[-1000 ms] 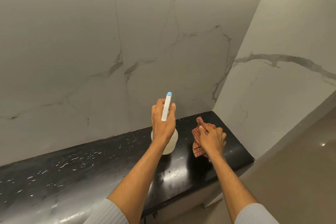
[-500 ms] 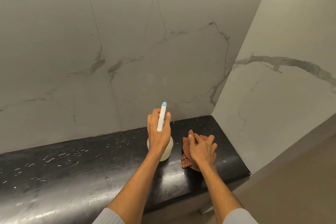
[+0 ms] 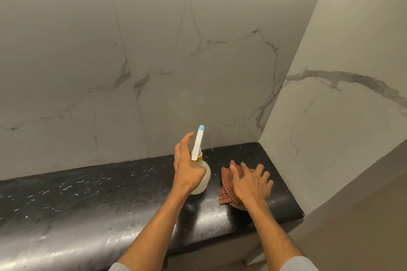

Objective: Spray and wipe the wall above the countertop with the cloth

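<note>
head view: the spray bottle (image 3: 201, 177) stands upright on the black table (image 3: 88, 200), its white trigger head and blue nozzle tip pointing up toward the marble wall (image 3: 198, 61). the left hand (image 3: 187, 169) sits beside and partly in front of the bottle, fingers (image 3: 184, 141) apart and curled loosely near the neck, not clamped on it; whether the palm touches the bottle body i cannot tell. standing the bottle on the table probably frees that hand, or it may be about to take the neck for a spray.

just right of the bottle, the red checked cloth (image 3: 226, 182) lies crumpled on the table near the corner where the back wall meets the side wall (image 3: 341, 127). the right hand (image 3: 251, 185) lies flat on top of it, fingers (image 3: 262, 171) spread, pressing down rather than gripping. that flat press would suit gathering the cloth into a pad under the palm for wiping.

no wet patch or streak is clear on the wall, so how far along the spraying and wiping are is hard to judge. pale flecks mark the table's left stretch.
</note>
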Demonstrator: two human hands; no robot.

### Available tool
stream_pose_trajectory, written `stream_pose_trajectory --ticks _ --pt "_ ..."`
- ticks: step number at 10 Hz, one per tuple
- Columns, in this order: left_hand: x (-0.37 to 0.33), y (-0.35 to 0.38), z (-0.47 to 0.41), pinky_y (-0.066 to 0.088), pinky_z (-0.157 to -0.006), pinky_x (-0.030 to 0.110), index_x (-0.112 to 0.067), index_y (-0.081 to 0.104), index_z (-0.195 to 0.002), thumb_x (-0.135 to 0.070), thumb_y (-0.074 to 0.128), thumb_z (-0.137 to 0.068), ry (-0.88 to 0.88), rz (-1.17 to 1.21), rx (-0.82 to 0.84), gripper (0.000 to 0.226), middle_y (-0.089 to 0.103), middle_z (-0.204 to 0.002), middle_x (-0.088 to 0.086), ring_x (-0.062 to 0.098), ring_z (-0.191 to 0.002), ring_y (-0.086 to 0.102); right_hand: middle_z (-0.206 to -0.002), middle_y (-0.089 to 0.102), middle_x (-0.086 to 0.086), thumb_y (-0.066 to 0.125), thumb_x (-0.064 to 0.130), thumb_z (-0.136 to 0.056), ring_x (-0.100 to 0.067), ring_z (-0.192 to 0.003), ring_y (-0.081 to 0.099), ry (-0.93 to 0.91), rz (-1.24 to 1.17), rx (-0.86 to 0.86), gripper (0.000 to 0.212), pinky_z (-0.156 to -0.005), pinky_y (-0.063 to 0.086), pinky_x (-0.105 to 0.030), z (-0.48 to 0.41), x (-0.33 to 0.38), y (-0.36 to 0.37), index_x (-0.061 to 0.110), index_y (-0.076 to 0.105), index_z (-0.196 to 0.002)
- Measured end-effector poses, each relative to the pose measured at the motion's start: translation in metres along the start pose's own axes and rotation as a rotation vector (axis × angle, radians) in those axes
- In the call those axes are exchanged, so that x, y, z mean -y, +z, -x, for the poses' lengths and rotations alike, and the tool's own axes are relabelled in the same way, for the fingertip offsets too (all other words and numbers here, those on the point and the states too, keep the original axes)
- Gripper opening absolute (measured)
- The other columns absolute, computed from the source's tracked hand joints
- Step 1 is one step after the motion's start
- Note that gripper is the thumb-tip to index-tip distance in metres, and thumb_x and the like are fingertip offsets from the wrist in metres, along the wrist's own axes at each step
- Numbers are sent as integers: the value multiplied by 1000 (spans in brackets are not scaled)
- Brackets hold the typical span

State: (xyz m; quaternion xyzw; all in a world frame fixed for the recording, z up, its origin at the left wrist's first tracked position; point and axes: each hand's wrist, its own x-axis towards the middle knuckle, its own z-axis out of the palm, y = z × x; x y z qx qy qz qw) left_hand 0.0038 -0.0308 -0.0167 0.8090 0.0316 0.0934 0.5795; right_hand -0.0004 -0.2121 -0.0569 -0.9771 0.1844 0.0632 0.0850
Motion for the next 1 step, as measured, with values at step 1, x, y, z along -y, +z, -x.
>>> stream_pose_trajectory --ticks 1 --pt "6 -18 9 34 -110 41 -43 30 -144 14 52 -59 19 -205 -9 104 36 -140 -2 22 -131 36 -159 19 -16 14 69 -98 -37 -140 27 -72 2 -91 67 -112 25 -54 -3 6 -10 35 32 -152"
